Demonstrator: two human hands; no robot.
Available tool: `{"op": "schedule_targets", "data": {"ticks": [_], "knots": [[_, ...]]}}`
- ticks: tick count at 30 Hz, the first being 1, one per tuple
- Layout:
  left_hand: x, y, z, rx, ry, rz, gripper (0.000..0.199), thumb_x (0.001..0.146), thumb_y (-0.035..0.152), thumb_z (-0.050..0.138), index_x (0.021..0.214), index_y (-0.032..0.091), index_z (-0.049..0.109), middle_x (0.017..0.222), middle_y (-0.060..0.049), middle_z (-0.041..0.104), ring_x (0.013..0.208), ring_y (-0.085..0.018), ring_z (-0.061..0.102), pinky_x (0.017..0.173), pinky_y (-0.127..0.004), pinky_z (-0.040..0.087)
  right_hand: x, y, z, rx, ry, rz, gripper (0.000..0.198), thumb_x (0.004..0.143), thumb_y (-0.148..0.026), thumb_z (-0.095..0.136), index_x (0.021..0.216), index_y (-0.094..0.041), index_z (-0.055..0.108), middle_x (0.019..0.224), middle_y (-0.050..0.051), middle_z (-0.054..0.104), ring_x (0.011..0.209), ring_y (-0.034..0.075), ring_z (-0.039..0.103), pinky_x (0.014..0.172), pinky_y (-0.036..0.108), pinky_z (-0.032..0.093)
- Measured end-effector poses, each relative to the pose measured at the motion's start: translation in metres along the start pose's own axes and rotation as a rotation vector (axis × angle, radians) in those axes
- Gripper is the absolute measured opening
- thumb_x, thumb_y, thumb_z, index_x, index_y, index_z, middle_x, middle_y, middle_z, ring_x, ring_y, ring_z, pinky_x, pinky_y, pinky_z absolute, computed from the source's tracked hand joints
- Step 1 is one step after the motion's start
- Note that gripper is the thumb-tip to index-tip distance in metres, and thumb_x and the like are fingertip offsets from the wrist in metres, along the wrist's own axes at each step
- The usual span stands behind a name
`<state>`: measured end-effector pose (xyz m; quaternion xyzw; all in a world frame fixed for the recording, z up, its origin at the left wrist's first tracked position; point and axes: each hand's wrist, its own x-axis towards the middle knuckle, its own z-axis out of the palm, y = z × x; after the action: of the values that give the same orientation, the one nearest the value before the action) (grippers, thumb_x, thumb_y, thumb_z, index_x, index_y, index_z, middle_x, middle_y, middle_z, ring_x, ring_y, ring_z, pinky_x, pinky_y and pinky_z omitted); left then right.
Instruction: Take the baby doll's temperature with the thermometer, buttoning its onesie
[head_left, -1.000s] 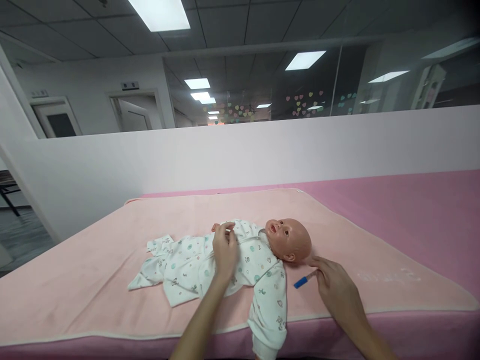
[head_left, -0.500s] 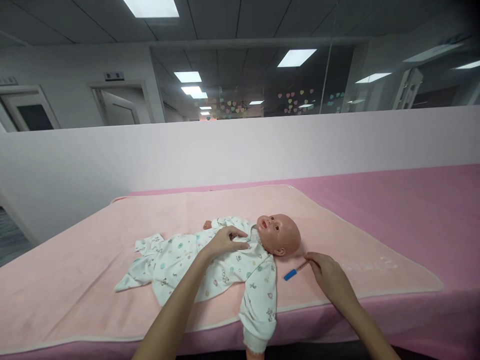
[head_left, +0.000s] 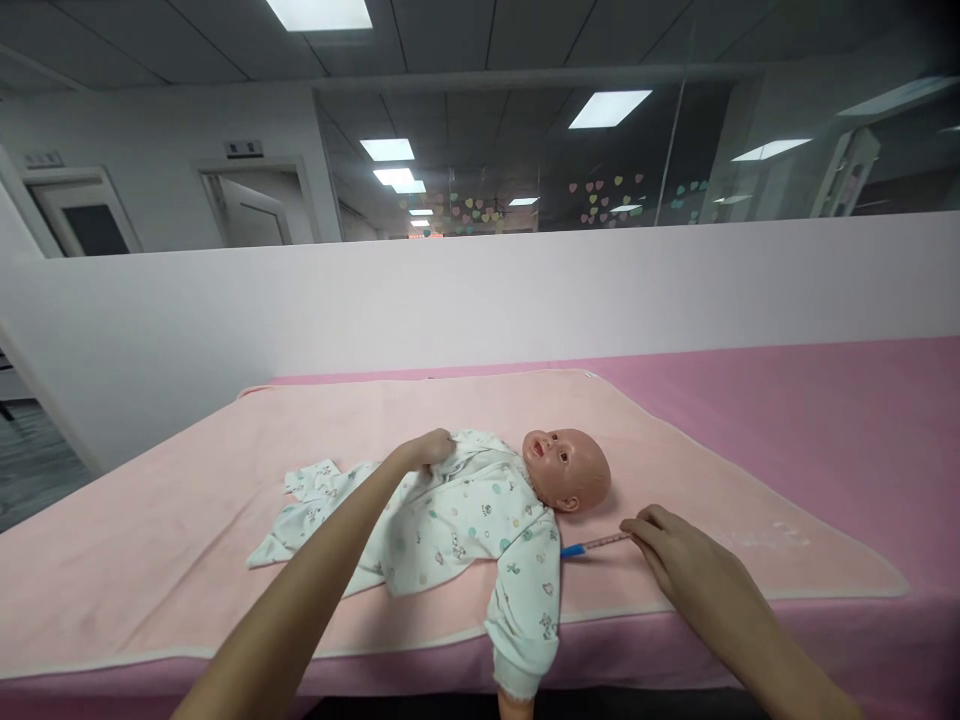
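A white wall (head_left: 480, 305) runs across the back, with glass (head_left: 502, 165) above it; small heart shapes (head_left: 600, 205) show in the glass. In front of the wall spreads a pink sheet (head_left: 810, 410), and on it lies a paler blanket (head_left: 202, 510) with a light border. The doll (head_left: 570, 475) lies on the blanket, head toward the right, legs toward the left. It wears a white suit (head_left: 469, 525) with a small print. Its near sleeve (head_left: 525, 590) reaches over the blanket's front border, and the doll's hand hangs past the sheet's edge.

The person's left hand (head_left: 430, 449) is curled tight around cloth of the suit at the doll's middle, the fabric drawn up toward it. The right hand (head_left: 664, 542) pinches the clear end of a thin stick (head_left: 604, 542) between thumb and fingers, beside the doll's head. The stick's blue tip (head_left: 572, 551) points at the sleeve; whether they touch is unclear.
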<state>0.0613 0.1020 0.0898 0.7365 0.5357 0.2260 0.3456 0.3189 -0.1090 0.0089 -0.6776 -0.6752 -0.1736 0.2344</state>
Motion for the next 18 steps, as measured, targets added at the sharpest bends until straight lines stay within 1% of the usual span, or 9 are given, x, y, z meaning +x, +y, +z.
{"op": "schedule_targets", "data": {"ticks": [2,4,5,7,9,11,12,15,18], "knots": [[0.006,0.02,-0.005,0.249,0.072,0.099,0.036,0.083,0.018,0.029,0.062,0.013,0.057,0.054,-0.007,0.055,0.055,-0.016,0.057,0.056,-0.024,0.045,0.012,-0.013,-0.02,-0.002,0.047,-0.03,0.032,0.086,-0.018,0.032,0.083,-0.025,0.064,0.076,0.003,0.059,0.06,0.013,0.056,0.047,0.023,0.035],[0.01,0.042,-0.006,0.443,0.136,0.209,0.025,0.084,0.014,0.034,0.078,0.01,0.059,0.067,-0.012,0.06,0.071,-0.019,0.061,0.067,-0.029,0.046,0.027,-0.027,-0.035,0.044,0.1,-0.038,0.032,0.086,-0.017,0.032,0.086,-0.024,0.064,0.08,0.003,0.06,0.062,0.013,0.056,0.049,0.023,0.036],[0.01,0.052,-0.006,0.507,0.153,0.256,0.02,0.084,0.013,0.038,0.086,0.011,0.057,0.074,-0.014,0.061,0.079,-0.021,0.062,0.071,-0.032,0.045,0.036,-0.034,-0.04,0.08,0.128,-0.036,0.032,0.086,-0.016,0.032,0.089,-0.023,0.063,0.084,0.003,0.061,0.064,0.013,0.057,0.051,0.023,0.037],[0.009,0.065,-0.005,0.663,0.175,0.377,0.018,0.085,0.014,0.039,0.095,0.013,0.055,0.083,-0.015,0.062,0.089,-0.025,0.061,0.075,-0.036,0.044,0.055,-0.051,-0.043,0.158,0.172,-0.027,0.03,0.086,-0.017,0.034,0.096,-0.022,0.062,0.09,0.004,0.062,0.072,0.014,0.059,0.056,0.023,0.04],[0.004,0.07,-0.005,0.915,0.198,0.541,0.02,0.086,0.011,0.038,0.097,0.013,0.054,0.082,-0.014,0.062,0.088,-0.026,0.061,0.072,-0.035,0.044,0.076,-0.069,-0.037,0.215,0.166,0.006,0.027,0.086,-0.019,0.037,0.097,-0.021,0.062,0.093,0.004,0.062,0.079,0.015,0.059,0.061,0.023,0.04],[-0.001,0.07,-0.007,1.183,0.226,0.693,0.022,0.084,0.006,0.035,0.096,0.012,0.053,0.075,-0.012,0.061,0.079,-0.025,0.063,0.064,-0.031,0.044,0.101,-0.087,-0.024,0.232,0.118,0.111,0.026,0.086,-0.019,0.038,0.098,-0.02,0.061,0.09,0.005,0.064,0.08,0.017,0.059,0.062,0.024,0.04],[-0.005,0.068,-0.009,1.277,0.235,0.74,0.023,0.083,0.005,0.035,0.096,0.012,0.053,0.072,-0.011,0.06,0.074,-0.024,0.063,0.06,-0.029,0.043,0.113,-0.095,-0.016,0.24,0.07,0.169,0.026,0.086,-0.017,0.038,0.101,-0.019,0.06,0.089,0.006,0.064,0.079,0.018,0.059,0.062,0.025,0.039],[-0.014,0.064,-0.012,1.346,0.226,0.774,0.024,0.083,0.004,0.034,0.095,0.012,0.052,0.068,-0.009,0.06,0.067,-0.022,0.063,0.055,-0.026,0.04,0.147,-0.116,0.011,0.343,-0.079,0.267,0.026,0.084,-0.014,0.044,0.108,-0.014,0.056,0.086,0.01,0.065,0.083,0.021,0.06,0.065,0.027,0.04],[-0.022,0.061,-0.009,1.278,0.172,0.754,0.021,0.084,0.007,0.034,0.094,0.013,0.052,0.067,-0.01,0.06,0.068,-0.022,0.062,0.058,-0.028,0.04,0.169,-0.128,0.031,0.593,-0.133,0.236,0.022,0.087,-0.022,0.047,0.104,-0.011,0.057,0.092,0.011,0.063,0.089,0.022,0.059,0.072,0.03,0.043]]}}
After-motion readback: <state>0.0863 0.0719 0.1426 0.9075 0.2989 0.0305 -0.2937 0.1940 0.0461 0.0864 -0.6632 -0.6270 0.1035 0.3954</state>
